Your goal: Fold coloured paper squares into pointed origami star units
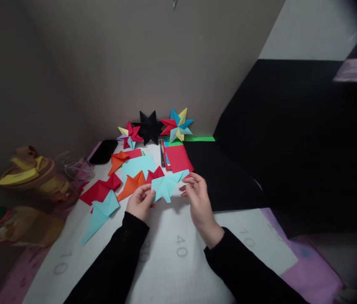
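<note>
Pinching a turquoise folded-paper piece (165, 185) in the head view, held it over the white numbered mat (194, 278) with left hand (142, 200) clamped on its left end. Had right hand (201, 207) curled at its right tip; could not tell whether clamped there or apart. Saw orange folded pieces (134, 183), red folded pieces (99, 192) and a second turquoise folded piece (104, 210) lying to the left, near a flat turquoise sheet (138, 165). Saw red paper (180, 158) beyond the right hand, and a black star (151, 128) between two multicoloured stars (178, 125) by the wall (149, 63).
</note>
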The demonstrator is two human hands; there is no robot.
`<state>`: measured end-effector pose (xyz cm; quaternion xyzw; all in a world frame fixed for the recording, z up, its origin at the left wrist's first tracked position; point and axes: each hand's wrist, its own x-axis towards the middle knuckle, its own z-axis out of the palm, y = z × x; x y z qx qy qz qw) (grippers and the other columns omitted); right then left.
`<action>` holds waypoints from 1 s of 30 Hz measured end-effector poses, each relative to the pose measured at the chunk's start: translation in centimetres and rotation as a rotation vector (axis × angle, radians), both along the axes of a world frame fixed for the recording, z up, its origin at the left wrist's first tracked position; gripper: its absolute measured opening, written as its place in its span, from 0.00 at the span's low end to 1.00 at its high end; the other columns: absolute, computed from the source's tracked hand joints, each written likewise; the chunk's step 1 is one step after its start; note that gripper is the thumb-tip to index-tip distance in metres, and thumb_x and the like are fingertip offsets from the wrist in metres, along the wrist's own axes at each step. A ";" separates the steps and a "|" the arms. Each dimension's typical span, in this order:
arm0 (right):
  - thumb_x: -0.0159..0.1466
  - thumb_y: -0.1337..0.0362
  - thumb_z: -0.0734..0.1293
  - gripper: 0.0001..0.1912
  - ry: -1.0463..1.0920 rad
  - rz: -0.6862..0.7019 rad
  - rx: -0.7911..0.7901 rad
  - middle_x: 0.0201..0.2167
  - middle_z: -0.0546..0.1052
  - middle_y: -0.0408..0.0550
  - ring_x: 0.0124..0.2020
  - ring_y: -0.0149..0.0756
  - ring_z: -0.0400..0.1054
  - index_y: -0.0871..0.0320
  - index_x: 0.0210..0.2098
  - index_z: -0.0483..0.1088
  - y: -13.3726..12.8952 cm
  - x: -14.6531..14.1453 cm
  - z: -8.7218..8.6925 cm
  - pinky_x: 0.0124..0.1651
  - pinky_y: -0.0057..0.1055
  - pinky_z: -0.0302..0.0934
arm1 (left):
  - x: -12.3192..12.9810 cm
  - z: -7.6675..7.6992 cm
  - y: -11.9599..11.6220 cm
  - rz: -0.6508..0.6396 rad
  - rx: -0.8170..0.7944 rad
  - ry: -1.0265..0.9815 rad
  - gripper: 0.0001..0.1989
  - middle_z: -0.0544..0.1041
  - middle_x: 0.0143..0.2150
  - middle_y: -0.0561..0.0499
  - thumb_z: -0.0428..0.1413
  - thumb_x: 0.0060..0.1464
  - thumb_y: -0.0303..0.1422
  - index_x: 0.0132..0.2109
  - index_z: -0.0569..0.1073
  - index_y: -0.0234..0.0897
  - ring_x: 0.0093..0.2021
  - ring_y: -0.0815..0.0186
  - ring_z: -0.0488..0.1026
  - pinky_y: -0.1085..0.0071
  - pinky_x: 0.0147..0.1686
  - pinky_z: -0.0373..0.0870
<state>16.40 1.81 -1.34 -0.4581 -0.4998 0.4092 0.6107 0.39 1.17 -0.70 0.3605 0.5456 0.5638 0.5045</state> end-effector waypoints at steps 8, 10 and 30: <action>0.54 0.68 0.64 0.25 -0.981 -0.125 0.420 0.64 0.44 0.51 0.64 0.58 0.34 0.54 0.52 0.63 -1.0 0.5 1.4 0.58 0.56 0.46 | -0.3 -0.2 0.1 -0.019 0.095 0.139 0.20 0.74 0.25 0.52 0.58 0.44 0.42 0.42 0.70 0.34 0.23 0.69 0.71 0.78 0.16 0.60; 0.54 0.68 0.64 0.24 -1.019 -0.113 0.409 0.63 0.46 0.51 0.64 0.59 0.34 0.54 0.51 0.65 -0.9 0.3 1.3 0.58 0.57 0.45 | -0.1 -0.2 0.0 -0.028 0.108 0.145 0.19 0.74 0.26 0.53 0.58 0.44 0.41 0.42 0.70 0.35 0.23 0.69 0.70 0.78 0.15 0.60; 0.55 0.66 0.64 0.18 -0.817 0.121 0.354 0.42 0.74 0.49 0.47 0.44 0.64 0.54 0.47 0.67 -0.3 0.9 0.5 0.58 0.49 0.45 | -2.3 0.0 0.8 0.074 0.188 0.177 0.21 0.74 0.29 0.51 0.61 0.40 0.37 0.44 0.74 0.34 0.26 0.70 0.68 0.74 0.25 0.66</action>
